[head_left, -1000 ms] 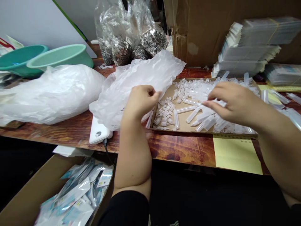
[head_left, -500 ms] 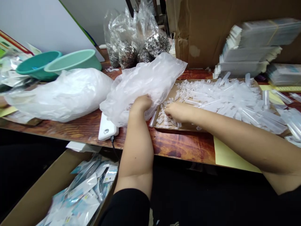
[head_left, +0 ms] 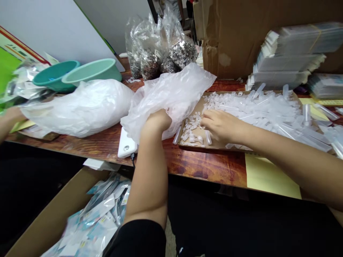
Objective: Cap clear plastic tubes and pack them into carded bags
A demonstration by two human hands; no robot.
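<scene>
My left hand [head_left: 160,120] is closed at the near side of a crinkled white plastic bag [head_left: 171,85], its fingers partly hidden by the film. Over the left part of a shallow cardboard tray [head_left: 211,147], my right hand [head_left: 221,125] reaches down with bent fingers held together. Whatever its fingertips hold is hidden. Small clear plastic pieces [head_left: 192,125] are scattered beside that hand. A clear tube [head_left: 208,137] lies just below it, and a heap of clear plastic tubes [head_left: 276,114] fills the tray's right side.
Another full white bag [head_left: 93,107] lies left, with another person's hand [head_left: 16,115] at its end. Behind are two green basins [head_left: 92,71] and bags of metal parts [head_left: 150,64]. A white power strip [head_left: 127,143] sits near the edge, above a box of packets [head_left: 93,221].
My right hand has moved right and a little back over the tray, uncovering small pieces and a tube. My left hand stays at the bag. The view has shifted slightly left.
</scene>
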